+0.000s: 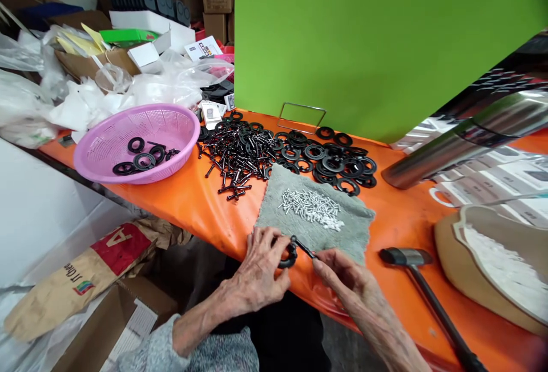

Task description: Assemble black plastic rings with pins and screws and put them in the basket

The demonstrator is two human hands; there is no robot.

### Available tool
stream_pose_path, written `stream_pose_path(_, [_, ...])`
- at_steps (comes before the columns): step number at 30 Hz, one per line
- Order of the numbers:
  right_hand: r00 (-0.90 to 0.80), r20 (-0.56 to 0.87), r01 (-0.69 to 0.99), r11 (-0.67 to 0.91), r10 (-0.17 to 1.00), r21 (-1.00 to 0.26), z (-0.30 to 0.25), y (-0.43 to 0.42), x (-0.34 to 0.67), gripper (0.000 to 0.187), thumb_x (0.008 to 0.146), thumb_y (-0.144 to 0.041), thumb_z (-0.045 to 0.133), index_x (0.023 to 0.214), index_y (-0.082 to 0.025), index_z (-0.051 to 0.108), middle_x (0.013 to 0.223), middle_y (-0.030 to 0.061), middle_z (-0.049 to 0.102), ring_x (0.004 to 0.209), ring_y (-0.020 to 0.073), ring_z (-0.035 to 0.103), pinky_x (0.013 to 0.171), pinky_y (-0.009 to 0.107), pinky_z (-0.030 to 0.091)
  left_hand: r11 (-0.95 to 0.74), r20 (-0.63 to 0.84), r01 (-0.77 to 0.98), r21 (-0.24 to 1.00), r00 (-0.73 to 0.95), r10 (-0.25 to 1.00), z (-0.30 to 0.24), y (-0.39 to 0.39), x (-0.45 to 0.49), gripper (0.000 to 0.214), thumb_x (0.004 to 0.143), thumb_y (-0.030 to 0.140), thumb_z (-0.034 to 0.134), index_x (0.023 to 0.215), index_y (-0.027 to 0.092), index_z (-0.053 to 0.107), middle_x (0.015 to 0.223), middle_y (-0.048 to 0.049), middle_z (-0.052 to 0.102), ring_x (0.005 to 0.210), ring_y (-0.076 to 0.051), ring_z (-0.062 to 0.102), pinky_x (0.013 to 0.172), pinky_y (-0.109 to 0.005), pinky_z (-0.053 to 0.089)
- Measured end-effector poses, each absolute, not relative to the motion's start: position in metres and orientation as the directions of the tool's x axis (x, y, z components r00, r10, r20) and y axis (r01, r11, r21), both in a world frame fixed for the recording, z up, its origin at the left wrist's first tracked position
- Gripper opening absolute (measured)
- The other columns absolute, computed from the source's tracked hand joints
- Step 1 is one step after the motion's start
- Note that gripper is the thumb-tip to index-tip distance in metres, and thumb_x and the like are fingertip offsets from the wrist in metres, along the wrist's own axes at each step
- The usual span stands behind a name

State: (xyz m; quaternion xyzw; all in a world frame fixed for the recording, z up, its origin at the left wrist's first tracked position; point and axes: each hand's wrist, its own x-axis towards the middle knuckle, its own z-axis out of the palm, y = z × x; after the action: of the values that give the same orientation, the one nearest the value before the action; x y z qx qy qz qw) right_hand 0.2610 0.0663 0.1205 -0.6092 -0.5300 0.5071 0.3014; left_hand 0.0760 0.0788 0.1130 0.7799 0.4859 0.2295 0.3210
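Observation:
My left hand (261,266) is closed around a black ring (289,255) at the front edge of the orange table. Between the fingertips of my right hand (349,278) is one end of a short black rod (303,246), whose far end meets the ring's upper side. Whether the two are joined I cannot tell. Just beyond my hands, a grey-green cloth (274,201) carries a heap of small white pins (310,206). Behind it lie a pile of black rods (242,152) and, to the right, a pile of black rings (334,158).
A pink basket (96,158) with a few black rings stands at left. On the right are a hammer (409,258), a tan tub (454,269) of white pieces and a steel flask (428,161). A green panel (363,35) rises behind; boxes and plastic bags crowd the back left.

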Motion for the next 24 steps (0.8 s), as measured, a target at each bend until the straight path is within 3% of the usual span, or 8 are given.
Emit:
stream_pose_path(3, [-0.118, -0.258, 0.363, -0.2, 0.959, -0.91, 0.118, 0.069, 0.257, 0.039, 0.079, -0.06, 0.057, 0.075, -0.021, 0.055, 0.063, -0.004, 0.041, 0.058, 0.0116, 0.035, 0.054, 0.027, 0.031, -0.334, 0.111, 0.483, 0.809, 0.433, 0.895, 0.124, 0.087, 0.071, 0.051, 0.076, 0.012, 0.061, 0.125, 0.012, 0.048, 0.119, -0.0125, 0.049, 0.114, -0.025, 0.044, 0.102, -0.04, 0.039])
stream_pose_path(7, [-0.236, -0.295, 0.313, -0.215, 0.926, -0.925, 0.122, 0.073, 0.255, 0.04, 0.081, -0.061, 0.056, 0.079, -0.021, 0.056, 0.064, -0.0039, 0.042, 0.058, 0.0113, 0.038, 0.054, 0.026, 0.031, -0.239, 0.026, 0.375, 0.896, 0.493, 0.87, 0.131, 0.098, 0.068, 0.015, 0.089, 0.018, 0.052, 0.095, 0.015, 0.065, 0.091, -0.0053, 0.06, 0.086, -0.017, 0.057, 0.084, -0.03, 0.047])
stream_pose_path(12, [-0.264, -0.395, 0.192, -0.353, 0.88, -0.915, 0.126, 0.074, 0.252, 0.044, 0.079, -0.063, 0.058, 0.088, -0.02, 0.058, 0.072, -0.001, 0.055, 0.058, 0.0108, 0.045, 0.053, 0.025, 0.033, -0.111, -0.07, 0.386, 0.916, 0.425, 0.903, 0.126, 0.099, 0.066, 0.013, 0.086, 0.02, 0.058, 0.083, 0.015, 0.069, 0.078, -0.0018, 0.06, 0.07, -0.013, 0.054, 0.075, -0.027, 0.045])
stream_pose_path(19, [-0.225, -0.326, 0.305, -0.251, 0.918, -0.919, 0.129, 0.084, 0.248, 0.04, 0.082, -0.062, 0.054, 0.077, -0.022, 0.052, 0.062, -0.0045, 0.042, 0.054, 0.011, 0.038, 0.05, 0.026, 0.029, -0.041, -0.139, 0.353, 0.935, 0.47, 0.871, 0.135, 0.108, 0.064, 0.012, 0.084, 0.02, 0.058, 0.087, 0.016, 0.068, 0.081, -0.0021, 0.063, 0.073, -0.014, 0.055, 0.066, -0.024, 0.043])
stream_pose_path(24, [-0.275, -0.156, 0.445, -0.018, 0.949, -0.895, 0.128, 0.097, 0.259, 0.03, 0.086, -0.052, 0.054, 0.08, -0.023, 0.057, 0.064, -0.0025, 0.053, 0.061, 0.0139, 0.047, 0.058, 0.028, 0.037, -0.186, -0.049, 0.417, 0.89, 0.492, 0.869, 0.138, 0.121, 0.066, 0.009, 0.086, 0.017, 0.056, 0.085, 0.015, 0.065, 0.08, -0.0021, 0.061, 0.071, -0.013, 0.054, 0.07, -0.026, 0.044])
